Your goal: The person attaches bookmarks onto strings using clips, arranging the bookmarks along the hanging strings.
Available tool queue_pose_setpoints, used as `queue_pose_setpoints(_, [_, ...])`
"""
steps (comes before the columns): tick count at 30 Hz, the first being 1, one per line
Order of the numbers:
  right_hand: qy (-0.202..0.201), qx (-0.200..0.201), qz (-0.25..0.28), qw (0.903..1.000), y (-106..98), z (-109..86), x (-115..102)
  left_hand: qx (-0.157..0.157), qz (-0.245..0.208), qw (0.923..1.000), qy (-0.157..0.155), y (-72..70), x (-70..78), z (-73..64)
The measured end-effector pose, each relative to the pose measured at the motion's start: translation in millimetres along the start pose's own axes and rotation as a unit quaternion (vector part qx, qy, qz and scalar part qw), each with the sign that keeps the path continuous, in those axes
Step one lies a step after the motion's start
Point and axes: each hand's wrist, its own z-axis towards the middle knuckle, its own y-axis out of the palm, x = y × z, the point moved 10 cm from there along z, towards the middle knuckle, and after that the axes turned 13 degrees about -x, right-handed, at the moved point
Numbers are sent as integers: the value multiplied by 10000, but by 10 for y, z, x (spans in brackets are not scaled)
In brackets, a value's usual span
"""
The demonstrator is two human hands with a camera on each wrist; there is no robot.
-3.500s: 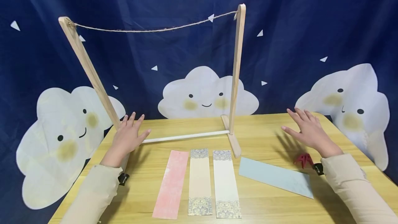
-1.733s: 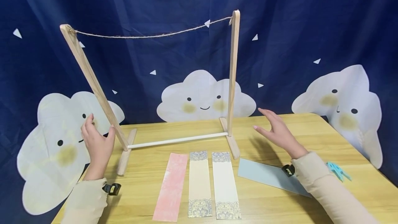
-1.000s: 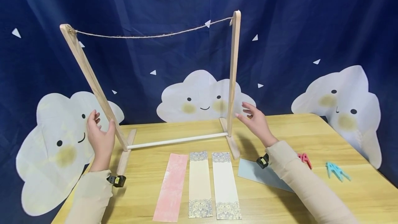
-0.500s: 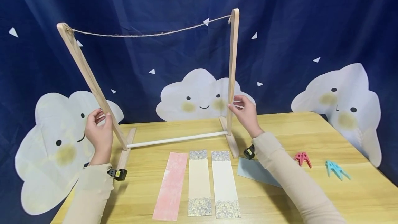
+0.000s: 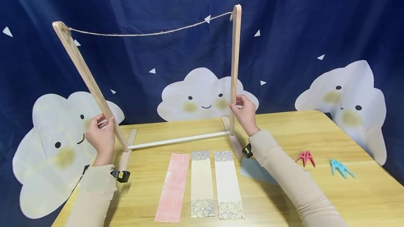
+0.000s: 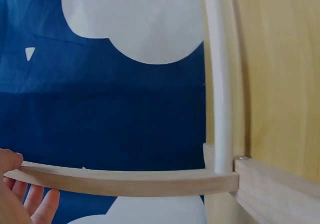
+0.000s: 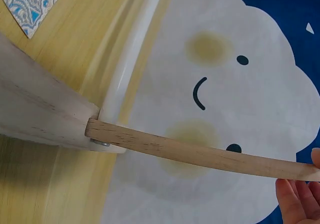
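A wooden stand with two uprights and a string (image 5: pixel 139 35) tied between their tops stands on the table. My left hand (image 5: pixel 101 134) grips the lower part of the left upright (image 5: pixel 83 69). In the left wrist view, thumb and fingers lie on opposite sides of that wood (image 6: pixel 125 182). On the other side, my right hand (image 5: pixel 246 113) pinches the right upright (image 5: pixel 235 55) low down. The right wrist view shows its thumb and fingers at the edge of the wood (image 7: pixel 210 154). A white rod (image 5: pixel 180 140) joins the uprights near their feet.
Flat strips lie in front of the stand: pink (image 5: pixel 173 187), cream patterned (image 5: pixel 202 181) and white patterned (image 5: pixel 228 181). A blue-grey strip (image 5: pixel 257 171) is partly under the right forearm. Red clips (image 5: pixel 306 158) and turquoise clips (image 5: pixel 341 168) lie at right. A blue cloud-print curtain (image 5: pixel 176 2) hangs behind.
Both hands have moved from spread, open positions onto the uprights, the right one moving left. The clips at right have come into full view. The stand shifts slightly in view as the camera moves.
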Motion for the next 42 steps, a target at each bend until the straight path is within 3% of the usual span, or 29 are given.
queue_pose_setpoints(12, [-103, -207, -270, 9994, -9, -9, -12, -237, 332, 9989, 219, 95, -8, 4])
queue_pose_setpoints(20, [-371, -278, -505, 9976, -37, 3, -47, -428, 233, 9981, 375, 145, 45, 21])
queue_pose_setpoints(42, [-426, -76, -893, 9951, -389, -12, 122, -909, 90, 9949, 432, 506, 158, -46])
